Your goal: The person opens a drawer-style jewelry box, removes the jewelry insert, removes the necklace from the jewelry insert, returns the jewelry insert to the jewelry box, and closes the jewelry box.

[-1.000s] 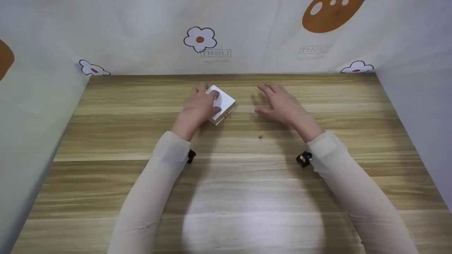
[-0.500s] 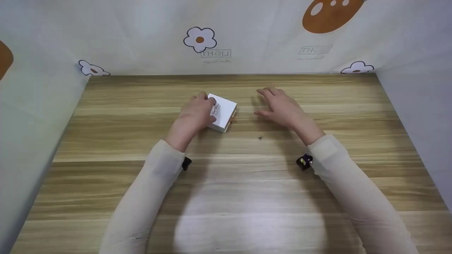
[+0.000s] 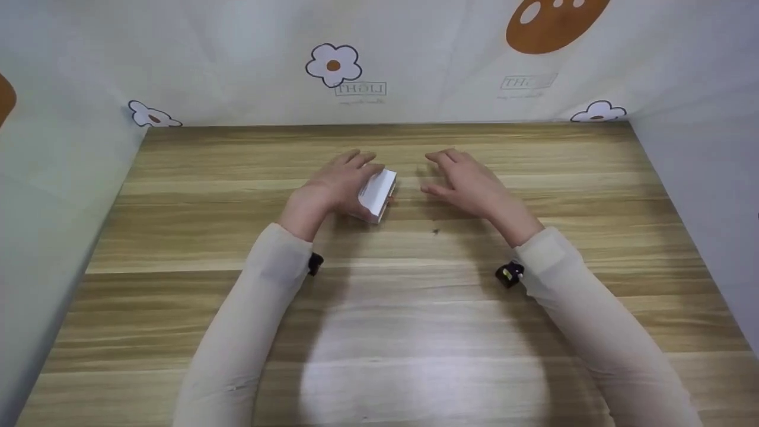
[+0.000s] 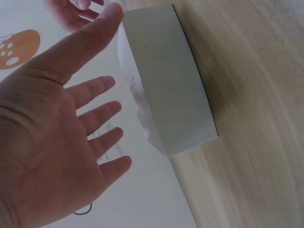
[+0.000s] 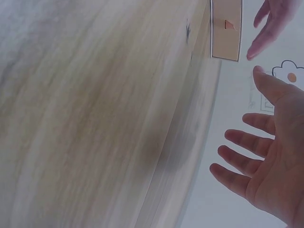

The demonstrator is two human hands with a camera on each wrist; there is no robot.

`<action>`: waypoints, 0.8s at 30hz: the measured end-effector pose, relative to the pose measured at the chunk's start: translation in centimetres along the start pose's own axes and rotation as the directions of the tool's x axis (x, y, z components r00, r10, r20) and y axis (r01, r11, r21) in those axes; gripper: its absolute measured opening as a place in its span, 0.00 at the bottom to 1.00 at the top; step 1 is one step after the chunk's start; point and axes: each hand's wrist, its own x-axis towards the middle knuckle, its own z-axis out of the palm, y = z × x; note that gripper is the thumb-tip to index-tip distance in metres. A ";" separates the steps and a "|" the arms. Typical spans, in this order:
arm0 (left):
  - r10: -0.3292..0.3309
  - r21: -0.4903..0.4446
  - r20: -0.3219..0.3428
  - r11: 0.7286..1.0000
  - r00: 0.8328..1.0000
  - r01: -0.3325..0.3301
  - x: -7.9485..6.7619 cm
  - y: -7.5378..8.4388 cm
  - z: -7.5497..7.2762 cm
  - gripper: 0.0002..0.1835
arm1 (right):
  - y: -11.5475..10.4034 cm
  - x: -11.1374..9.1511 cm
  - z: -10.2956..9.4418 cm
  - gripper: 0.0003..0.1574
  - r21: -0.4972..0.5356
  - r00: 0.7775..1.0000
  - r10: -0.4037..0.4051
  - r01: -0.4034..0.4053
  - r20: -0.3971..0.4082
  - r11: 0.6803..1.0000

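Observation:
A small white box (image 3: 381, 188) lies on the wooden table, partly covered by my left hand (image 3: 339, 187) in the head view. In the left wrist view the fingers of that hand are spread and stand apart from the box (image 4: 166, 80). Its thumb tip is close to one box corner; I cannot tell whether it touches. My right hand (image 3: 471, 182) hovers to the right of the box, holding nothing, its fingers extended. A tan side of the box with a small orange tab (image 5: 230, 24) faces the right wrist camera.
The wood-grain table (image 3: 415, 308) ends at a pale wall covering (image 3: 415, 65) printed with flowers at the back. Pale sheets also close off the left and right sides. A small dark mark (image 3: 436, 231) is on the tabletop. Black wrist cameras (image 3: 509, 274) sit at the cuffs.
The box came nearer to me and turned, with my left hand on it. Since then the left hand has loosened its fingers and shifted slightly right over the box. The right hand hardly moved.

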 end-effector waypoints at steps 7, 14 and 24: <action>0.007 -0.029 -0.003 1.000 1.000 -0.007 0.9 -0.4 0.1 0.53 | -0.4 0.0 0.2 0.44 0.004 1.000 -0.014 0.014 -0.001 1.000; -0.053 -0.021 -0.073 0.998 0.996 0.052 1.3 -0.3 0.5 0.53 | -1.0 0.0 0.3 0.40 0.036 0.999 -0.037 0.037 -0.013 0.999; -0.061 -0.013 -0.090 0.998 0.994 0.060 1.6 -0.2 0.5 0.53 | -1.5 0.3 0.8 0.29 0.082 0.992 -0.118 0.122 -0.053 0.989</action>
